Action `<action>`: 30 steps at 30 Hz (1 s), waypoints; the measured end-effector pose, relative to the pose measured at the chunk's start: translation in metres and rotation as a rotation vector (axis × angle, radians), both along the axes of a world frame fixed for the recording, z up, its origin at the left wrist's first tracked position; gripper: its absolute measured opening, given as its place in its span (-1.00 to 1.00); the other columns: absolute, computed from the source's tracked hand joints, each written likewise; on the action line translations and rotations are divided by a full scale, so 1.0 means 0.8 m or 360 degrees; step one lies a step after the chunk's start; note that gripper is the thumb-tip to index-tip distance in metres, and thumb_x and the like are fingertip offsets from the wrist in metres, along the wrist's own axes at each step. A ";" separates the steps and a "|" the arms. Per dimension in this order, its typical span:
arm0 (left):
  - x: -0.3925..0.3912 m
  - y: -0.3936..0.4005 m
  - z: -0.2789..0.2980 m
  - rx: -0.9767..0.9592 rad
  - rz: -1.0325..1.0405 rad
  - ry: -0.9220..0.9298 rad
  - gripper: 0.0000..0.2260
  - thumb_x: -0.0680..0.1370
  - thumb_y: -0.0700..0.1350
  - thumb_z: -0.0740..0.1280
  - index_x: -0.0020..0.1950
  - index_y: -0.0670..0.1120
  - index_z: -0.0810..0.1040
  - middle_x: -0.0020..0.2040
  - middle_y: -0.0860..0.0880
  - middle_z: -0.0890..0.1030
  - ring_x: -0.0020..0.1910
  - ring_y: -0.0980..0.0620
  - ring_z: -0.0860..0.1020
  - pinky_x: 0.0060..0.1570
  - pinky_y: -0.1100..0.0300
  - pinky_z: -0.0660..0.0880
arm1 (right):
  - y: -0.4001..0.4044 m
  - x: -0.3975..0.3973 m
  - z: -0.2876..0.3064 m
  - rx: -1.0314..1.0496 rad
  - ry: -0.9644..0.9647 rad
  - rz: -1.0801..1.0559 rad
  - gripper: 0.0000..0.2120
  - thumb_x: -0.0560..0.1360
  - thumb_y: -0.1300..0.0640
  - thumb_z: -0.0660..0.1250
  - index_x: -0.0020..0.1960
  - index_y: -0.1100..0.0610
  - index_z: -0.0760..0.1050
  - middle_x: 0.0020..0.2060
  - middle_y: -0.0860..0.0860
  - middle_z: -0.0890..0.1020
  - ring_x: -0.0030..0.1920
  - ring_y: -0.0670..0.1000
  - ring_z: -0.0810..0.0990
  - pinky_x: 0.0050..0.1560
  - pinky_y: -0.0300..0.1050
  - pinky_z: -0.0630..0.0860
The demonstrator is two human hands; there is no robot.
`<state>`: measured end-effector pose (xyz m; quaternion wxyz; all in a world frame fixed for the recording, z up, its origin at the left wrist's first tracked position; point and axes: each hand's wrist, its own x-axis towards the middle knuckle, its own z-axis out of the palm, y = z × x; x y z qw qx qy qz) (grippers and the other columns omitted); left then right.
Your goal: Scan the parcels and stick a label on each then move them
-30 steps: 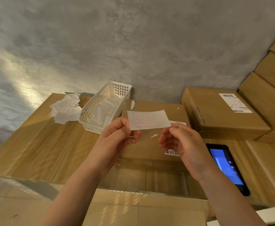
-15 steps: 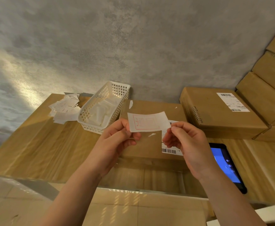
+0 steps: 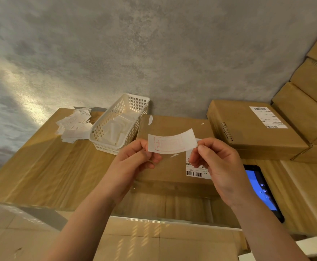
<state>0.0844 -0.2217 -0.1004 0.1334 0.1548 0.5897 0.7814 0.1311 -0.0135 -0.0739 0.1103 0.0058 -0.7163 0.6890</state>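
Both my hands hold a white label (image 3: 171, 142) with a red printed frame above a brown parcel (image 3: 167, 166). My left hand (image 3: 135, 161) pinches its left end and my right hand (image 3: 218, 164) pinches its right end; the label bows upward between them. The parcel lies flat on the wooden table (image 3: 46, 170) and carries a white barcode sticker (image 3: 195, 169), partly hidden by my right hand.
A white mesh basket (image 3: 120, 121) with labels stands left of the parcel, a loose paper pile (image 3: 75, 125) beyond it. A labelled parcel (image 3: 253, 129) sits at the right with stacked boxes (image 3: 310, 102) behind. A handheld scanner with a blue screen (image 3: 263, 191) lies by my right wrist.
My right hand has shifted up and to the right along the label, uncovering more of the barcode sticker. The label now curves instead of lying flat. My left hand stays put.
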 end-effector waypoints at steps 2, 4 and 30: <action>-0.001 0.000 -0.001 -0.0018 0.0011 0.0004 -0.89 0.48 -0.12 0.32 -0.12 -0.02 0.64 -0.16 -0.05 0.65 -0.15 0.05 0.58 -0.10 0.20 0.51 | 0.000 -0.001 0.000 -0.0036 0.0034 0.0019 -0.69 0.59 0.31 0.22 -0.22 0.09 0.62 -0.33 0.06 0.65 -0.27 -0.01 0.60 -0.14 -0.21 0.57; -0.002 0.000 0.000 -0.0043 0.0033 -0.0024 -0.86 0.50 -0.14 0.26 -0.06 -0.10 0.62 -0.14 -0.07 0.65 -0.13 0.04 0.58 -0.09 0.19 0.51 | 0.000 -0.002 0.000 -0.0063 0.0063 0.0036 -0.66 0.60 0.31 0.22 -0.22 0.03 0.63 -0.33 0.06 0.65 -0.26 -0.01 0.61 -0.12 -0.17 0.58; 0.003 0.030 0.027 -0.0767 0.0420 0.0672 -0.89 0.50 -0.17 0.47 -0.10 0.05 0.66 -0.19 0.14 0.67 -0.13 0.12 0.61 -0.04 0.21 0.55 | -0.031 -0.011 -0.007 0.0825 0.0495 -0.0044 -0.92 0.54 0.23 0.36 -0.11 0.13 0.61 -0.28 -0.08 0.63 -0.20 0.01 0.62 -0.24 -0.09 0.57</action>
